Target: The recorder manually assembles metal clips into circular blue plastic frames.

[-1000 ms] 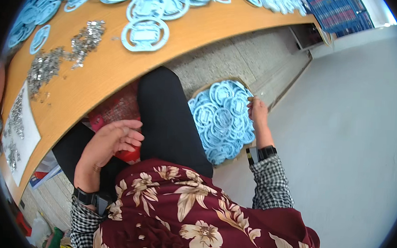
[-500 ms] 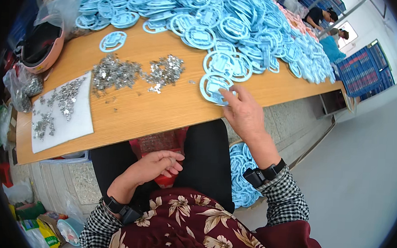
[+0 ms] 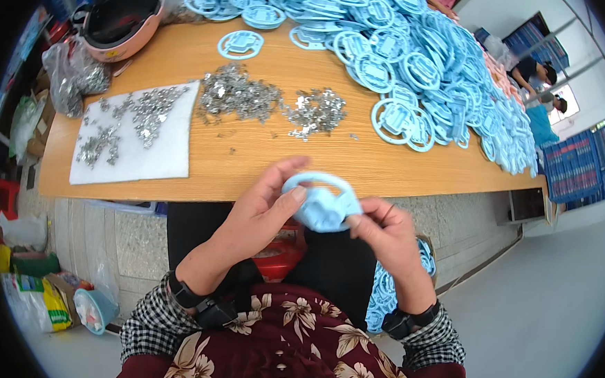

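A round light-blue plastic part (image 3: 323,207) with a ring-shaped rim is held up between both hands, over my lap at the table's front edge. My left hand (image 3: 263,204) grips its left side, thumb on top. The right edge is pinched by the thumb and fingers of my right hand (image 3: 386,236). Beyond the hands, small silvery metal pieces lie in two loose heaps (image 3: 239,95) on the wooden table. More of them are scattered on a white foam sheet (image 3: 172,164) to the left.
A big pile of similar blue parts (image 3: 434,72) covers the table's far right. One single part (image 3: 240,44) lies apart. At the far left stands a pink bowl with dark inside (image 3: 122,22). More blue parts (image 3: 386,298) fill a container on the floor. Two people work beyond.
My right hand has taken the front blue part off the table and brought it over my lap. My left hand has risen and closed on it. The view has shifted.
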A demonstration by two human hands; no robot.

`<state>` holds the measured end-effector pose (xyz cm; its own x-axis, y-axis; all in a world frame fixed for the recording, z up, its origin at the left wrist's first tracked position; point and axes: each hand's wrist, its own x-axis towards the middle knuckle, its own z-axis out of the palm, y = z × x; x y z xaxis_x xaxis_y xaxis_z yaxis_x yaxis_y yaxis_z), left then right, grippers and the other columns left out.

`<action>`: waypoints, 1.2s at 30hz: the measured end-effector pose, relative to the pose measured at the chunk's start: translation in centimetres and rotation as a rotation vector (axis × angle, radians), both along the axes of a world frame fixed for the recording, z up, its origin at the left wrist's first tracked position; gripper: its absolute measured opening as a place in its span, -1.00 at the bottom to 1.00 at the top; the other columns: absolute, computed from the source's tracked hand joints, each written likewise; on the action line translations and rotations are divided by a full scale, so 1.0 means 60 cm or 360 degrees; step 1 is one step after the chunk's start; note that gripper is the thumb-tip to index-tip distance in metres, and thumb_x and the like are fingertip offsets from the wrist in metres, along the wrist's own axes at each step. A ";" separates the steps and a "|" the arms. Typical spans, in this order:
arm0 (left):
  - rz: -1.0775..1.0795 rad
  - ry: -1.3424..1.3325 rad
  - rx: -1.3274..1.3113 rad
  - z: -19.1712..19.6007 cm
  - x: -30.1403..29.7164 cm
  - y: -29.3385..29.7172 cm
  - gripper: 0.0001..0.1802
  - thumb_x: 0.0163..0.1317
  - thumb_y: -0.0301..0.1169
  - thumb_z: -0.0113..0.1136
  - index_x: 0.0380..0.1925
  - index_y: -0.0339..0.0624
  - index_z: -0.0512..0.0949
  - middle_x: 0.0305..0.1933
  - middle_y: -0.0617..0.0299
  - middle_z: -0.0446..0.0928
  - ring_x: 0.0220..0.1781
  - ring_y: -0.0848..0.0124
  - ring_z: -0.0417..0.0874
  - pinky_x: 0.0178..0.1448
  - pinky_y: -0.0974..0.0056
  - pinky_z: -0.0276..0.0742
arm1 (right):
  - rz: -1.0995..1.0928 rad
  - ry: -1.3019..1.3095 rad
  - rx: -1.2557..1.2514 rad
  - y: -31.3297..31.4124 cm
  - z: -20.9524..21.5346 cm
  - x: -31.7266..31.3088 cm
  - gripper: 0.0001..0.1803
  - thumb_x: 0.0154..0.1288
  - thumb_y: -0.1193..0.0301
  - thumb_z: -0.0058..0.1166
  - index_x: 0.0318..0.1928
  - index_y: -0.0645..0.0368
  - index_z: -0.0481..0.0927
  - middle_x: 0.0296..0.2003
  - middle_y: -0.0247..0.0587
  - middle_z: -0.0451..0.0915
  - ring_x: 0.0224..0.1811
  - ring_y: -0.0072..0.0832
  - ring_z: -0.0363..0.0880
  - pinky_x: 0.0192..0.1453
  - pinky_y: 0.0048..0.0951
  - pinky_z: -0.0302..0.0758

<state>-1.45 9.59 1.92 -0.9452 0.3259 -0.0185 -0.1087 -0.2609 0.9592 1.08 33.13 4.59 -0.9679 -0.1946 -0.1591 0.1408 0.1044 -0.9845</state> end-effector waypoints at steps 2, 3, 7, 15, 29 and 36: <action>-0.0110 -0.0133 0.0112 -0.008 0.000 -0.010 -0.66 0.57 -0.28 0.00 0.16 -0.26 0.47 -0.06 0.31 0.60 -0.02 0.62 0.59 0.08 0.40 0.52 | 0.0099 -0.0117 -0.0093 -0.022 -0.004 0.001 -0.79 0.42 0.43 0.22 -0.04 0.29 0.66 -0.32 -0.45 0.64 -0.35 -0.75 0.49 -0.24 -0.65 0.43; -0.0085 -0.0168 0.0101 -0.017 0.002 -0.015 -0.67 0.57 -0.28 0.00 0.15 -0.27 0.48 -0.07 0.32 0.61 -0.04 0.62 0.59 0.07 0.40 0.53 | 0.0108 -0.0178 -0.0137 -0.029 -0.007 -0.003 -0.78 0.43 0.42 0.22 -0.03 0.31 0.65 -0.32 -0.45 0.63 -0.36 -0.74 0.49 -0.24 -0.64 0.44; -0.0020 -0.0299 0.0082 -0.031 0.013 -0.043 -0.69 0.56 -0.29 0.01 0.09 -0.28 0.53 -0.12 0.32 0.65 -0.11 0.63 0.63 0.01 0.43 0.56 | 0.0035 0.0064 0.0160 -0.045 -0.008 -0.037 -0.74 0.41 0.39 0.23 -0.02 0.33 0.64 -0.34 -0.41 0.62 -0.37 -0.71 0.49 -0.27 -0.59 0.45; 0.0046 -0.0291 -0.0014 -0.033 0.028 -0.077 -0.73 0.52 -0.36 0.04 0.02 -0.31 0.59 -0.15 0.27 0.69 -0.18 0.60 0.68 -0.07 0.44 0.63 | 0.0276 0.0994 0.1229 -0.132 -0.023 -0.173 -0.75 0.30 0.39 0.28 -0.07 0.24 0.68 -0.34 -0.06 0.65 -0.34 -0.25 0.63 -0.23 -0.31 0.54; -0.0153 -0.0340 0.0076 -0.062 0.018 -0.140 -0.75 0.50 -0.41 0.06 0.04 -0.30 0.59 -0.13 0.29 0.68 -0.14 0.63 0.66 -0.05 0.44 0.63 | 0.0303 0.1159 0.1576 -0.203 -0.061 -0.195 -0.83 0.18 0.47 0.28 -0.21 0.18 0.63 -0.35 -0.09 0.64 -0.32 -0.12 0.67 -0.25 -0.17 0.57; -0.0171 -0.0114 0.0138 -0.083 0.018 -0.173 -0.71 0.55 -0.31 0.04 0.10 -0.23 0.57 -0.06 0.35 0.64 -0.04 0.63 0.59 0.10 0.41 0.54 | 0.0177 0.0809 0.1222 -0.225 -0.028 -0.163 -0.81 0.21 0.47 0.32 -0.28 0.27 0.57 -0.54 -0.23 0.54 -0.49 -0.47 0.52 -0.37 -0.41 0.45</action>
